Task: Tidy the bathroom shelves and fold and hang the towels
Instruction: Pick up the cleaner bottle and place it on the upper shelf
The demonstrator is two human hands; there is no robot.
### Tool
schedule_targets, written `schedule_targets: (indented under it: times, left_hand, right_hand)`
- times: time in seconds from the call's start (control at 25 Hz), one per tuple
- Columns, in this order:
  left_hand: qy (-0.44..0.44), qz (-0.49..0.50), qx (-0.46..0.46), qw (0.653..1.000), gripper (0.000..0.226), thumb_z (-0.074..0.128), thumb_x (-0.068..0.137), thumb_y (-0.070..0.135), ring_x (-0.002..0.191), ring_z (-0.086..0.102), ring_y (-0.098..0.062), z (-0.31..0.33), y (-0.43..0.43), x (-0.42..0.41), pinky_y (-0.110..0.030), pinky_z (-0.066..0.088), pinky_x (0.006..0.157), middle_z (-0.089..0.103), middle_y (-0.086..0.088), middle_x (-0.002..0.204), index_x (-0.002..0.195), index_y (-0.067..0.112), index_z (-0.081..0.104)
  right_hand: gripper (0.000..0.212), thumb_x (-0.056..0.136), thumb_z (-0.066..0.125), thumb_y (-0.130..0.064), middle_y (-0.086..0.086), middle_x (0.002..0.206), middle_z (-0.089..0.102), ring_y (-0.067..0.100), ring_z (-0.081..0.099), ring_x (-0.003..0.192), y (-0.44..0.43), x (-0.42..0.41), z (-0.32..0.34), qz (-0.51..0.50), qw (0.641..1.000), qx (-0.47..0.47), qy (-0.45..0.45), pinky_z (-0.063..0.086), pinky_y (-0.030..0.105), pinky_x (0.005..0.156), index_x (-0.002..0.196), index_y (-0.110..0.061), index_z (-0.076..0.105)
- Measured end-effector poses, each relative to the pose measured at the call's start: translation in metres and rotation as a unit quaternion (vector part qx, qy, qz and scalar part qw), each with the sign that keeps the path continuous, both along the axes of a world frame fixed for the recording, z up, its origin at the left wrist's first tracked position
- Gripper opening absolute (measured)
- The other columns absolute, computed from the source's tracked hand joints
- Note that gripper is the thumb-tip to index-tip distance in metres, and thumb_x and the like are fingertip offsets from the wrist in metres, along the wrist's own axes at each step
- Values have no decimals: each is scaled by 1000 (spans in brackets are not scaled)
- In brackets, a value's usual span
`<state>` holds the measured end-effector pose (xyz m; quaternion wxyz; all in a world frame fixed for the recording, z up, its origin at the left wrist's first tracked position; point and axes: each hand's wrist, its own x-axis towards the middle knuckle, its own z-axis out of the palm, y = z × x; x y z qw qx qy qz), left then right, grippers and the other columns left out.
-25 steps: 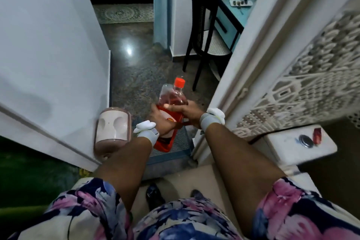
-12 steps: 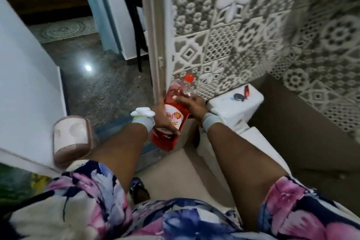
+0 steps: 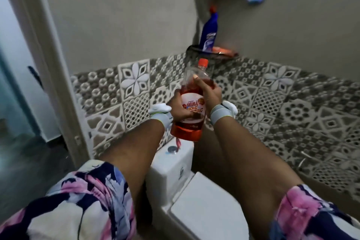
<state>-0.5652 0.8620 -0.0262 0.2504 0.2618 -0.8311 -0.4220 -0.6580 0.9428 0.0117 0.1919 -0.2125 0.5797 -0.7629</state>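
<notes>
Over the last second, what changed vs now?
The view swung from the doorway and the room beyond to the corner shelf above the toilet cistern. The red bottle was carried along and raised toward that shelf, where a blue bottle stands. Unchanged: left hand and right hand both grip the bottle, upright, cap on.

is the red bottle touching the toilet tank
Apart. The head view shows the orange-capped bottle of red liquid held up by the left hand and right hand, its base clear of the white toilet tank.
</notes>
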Motion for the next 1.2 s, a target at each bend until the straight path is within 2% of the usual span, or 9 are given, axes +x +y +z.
schedule_targets:
  times: [0.2,0.36,0.52,0.68,0.76,0.88,1.0,1.08,1.2]
  left_hand:
    - [71,-48,-61,994,97,89,62,27,113,55,-23,85,-24,-43,-33,47,91,54,-7,124,138,9,32]
    - [118,-32,-100,987,105,87,51,42,112,57,-27,134,-49,-56,-35,49,92,55,-10,125,135,10,34]
    - [140,-34,-119,982,89,85,65,38,109,60,-30,176,-83,-68,-38,51,89,58,-12,122,131,9,33]
    - [145,-39,-150,977,84,80,71,40,113,58,-32,213,-108,-85,-37,49,90,56,-14,125,133,7,33]
    - [144,-21,-143,979,81,77,75,40,118,55,-33,235,-117,-100,-36,46,92,54,-16,130,134,5,34]
    - [177,-11,-108,978,89,79,72,41,126,49,-32,277,-127,-137,-38,42,103,48,-16,138,139,6,32]
    - [234,-14,-77,969,95,83,66,39,126,49,-29,328,-136,-173,-39,42,106,47,-13,139,141,8,31]
    - [240,4,-91,967,93,81,62,44,121,53,-30,360,-139,-187,-40,46,102,51,-12,134,135,10,35]
    - [255,32,-104,961,81,78,71,41,118,54,-31,398,-135,-213,-39,47,100,52,-12,131,132,9,34]
  right_hand:
    - [40,69,83,-29,9,91,73,21,72,78,-15,-30,82,-42,994,-89,53,60,35,72,101,-10,66]
    - [60,62,84,-46,10,98,72,23,72,83,-43,-43,134,-78,988,-64,120,60,41,78,105,-11,62]
    - [55,76,74,-46,6,105,64,17,66,89,-74,-51,175,-93,981,-46,166,57,31,76,111,-12,51]
    - [56,81,71,-37,11,115,62,26,65,100,-101,-67,194,-79,981,-82,157,56,43,86,125,-14,44]
    - [52,83,65,-29,9,107,64,24,65,92,-107,-74,201,-69,980,-84,166,56,37,74,128,-12,45]
    - [60,68,55,-24,9,99,65,18,64,80,-115,-98,217,-75,977,-82,184,51,24,59,126,-10,52]
    - [74,60,69,-24,14,119,61,22,63,101,-128,-147,229,-59,957,-43,281,56,32,80,130,-16,49]
    - [98,47,85,-42,11,129,51,27,53,118,-137,-171,246,-71,935,27,347,48,45,100,133,-26,40]
    - [125,53,85,-52,14,142,32,32,37,131,-150,-185,293,-157,896,82,408,36,48,110,148,-16,12]
